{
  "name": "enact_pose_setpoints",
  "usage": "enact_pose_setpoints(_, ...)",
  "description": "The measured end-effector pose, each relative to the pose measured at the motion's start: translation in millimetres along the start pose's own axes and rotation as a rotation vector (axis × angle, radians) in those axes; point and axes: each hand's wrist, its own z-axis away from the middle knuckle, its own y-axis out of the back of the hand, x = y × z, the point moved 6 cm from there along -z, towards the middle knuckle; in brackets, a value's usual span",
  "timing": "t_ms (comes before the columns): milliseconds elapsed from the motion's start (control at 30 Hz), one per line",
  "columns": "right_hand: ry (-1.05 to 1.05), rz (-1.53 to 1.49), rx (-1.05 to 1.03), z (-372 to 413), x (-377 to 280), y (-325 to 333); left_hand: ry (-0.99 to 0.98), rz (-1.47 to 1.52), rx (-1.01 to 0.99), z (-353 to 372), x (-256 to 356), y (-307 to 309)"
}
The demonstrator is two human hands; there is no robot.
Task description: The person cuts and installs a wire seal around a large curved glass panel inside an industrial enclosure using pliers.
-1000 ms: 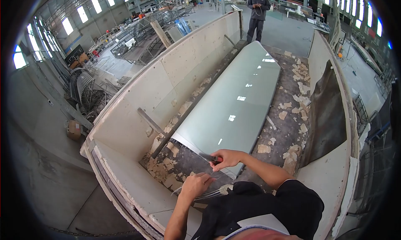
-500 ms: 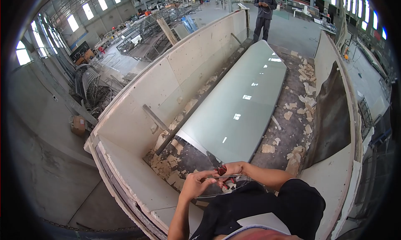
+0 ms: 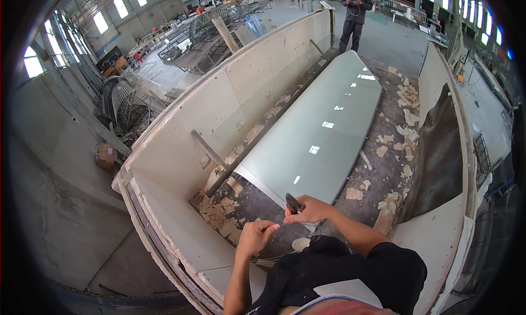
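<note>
My right hand (image 3: 309,210) is closed around a pair of pliers (image 3: 293,202); their dark head points up and away, and my fingers cover the handles. My left hand (image 3: 256,237) pinches a thin wire (image 3: 285,224) between thumb and forefinger, to the left of and slightly nearer than my right hand. This wire spans the short gap between both hands. More loose wire loops below them, in front of my body. Just beyond my hands lies a large curved glass sheet (image 3: 307,134), its near corner partly behind my right hand.
Pale low walls (image 3: 219,96) enclose the glass on both sides. Broken flakes (image 3: 390,201) litter the dark floor. A dark bar (image 3: 249,156) runs along the sheet's left edge. A person (image 3: 355,16) at the far end holds a thin loop. A dark sheet (image 3: 435,150) leans right.
My right hand has lifted the pliers slightly up and away, apart from my left hand. The red handles, visible before, are now hidden. My left hand has closed to a pinch.
</note>
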Motion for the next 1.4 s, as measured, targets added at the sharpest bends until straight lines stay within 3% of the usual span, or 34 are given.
enact_pose_setpoints(100, -0.05, 0.188, 0.144, 6, -7, 5, -0.049, -0.004, 0.003, -2, 0, -2)
enact_pose_setpoints(200, -0.071, 0.163, 0.08, 11, -13, 9, -0.085, -0.013, 0.018, -4, -2, -5)
enact_pose_setpoints(267, -0.026, 0.248, -0.091, 13, -5, 1, -0.2, -0.004, 0.083, -6, 3, -3)
enact_pose_setpoints(400, -0.032, 0.299, -0.081, 12, 8, 0, -0.177, -0.035, 0.131, -6, -1, 3)
enact_pose_setpoints(467, 0.012, 0.38, 0.112, 14, 1, 11, -0.126, -0.048, 0.132, -4, -2, 6)
enact_pose_setpoints(667, 0.036, 0.251, 0.094, 10, 7, 3, -0.182, -0.003, 0.042, -5, -10, 7)
enact_pose_setpoints(800, -0.017, 0.372, 0.017, 6, 11, 2, -0.155, 0.046, 0.088, -2, 4, 16)
enact_pose_setpoints(900, 0.005, 0.227, 0.118, 7, 7, 6, -0.158, -0.001, 0.183, 1, 5, 21)
enact_pose_setpoints(967, -0.061, -0.035, 0.182, 6, 15, 9, -0.467, -0.125, 0.425, 8, 8, 26)
enact_pose_setpoints(1067, -0.072, -0.125, 0.161, 2, 19, 10, -0.524, -0.219, 0.467, 11, 17, 25)
enact_pose_setpoints(1300, -0.298, -0.147, -0.004, 6, 12, 10, -0.551, -0.202, 0.309, 13, 37, 29)
enact_pose_setpoints(1400, -0.151, -0.053, 0.02, 3, 24, 14, -0.557, -0.199, 0.204, 16, 35, 23)
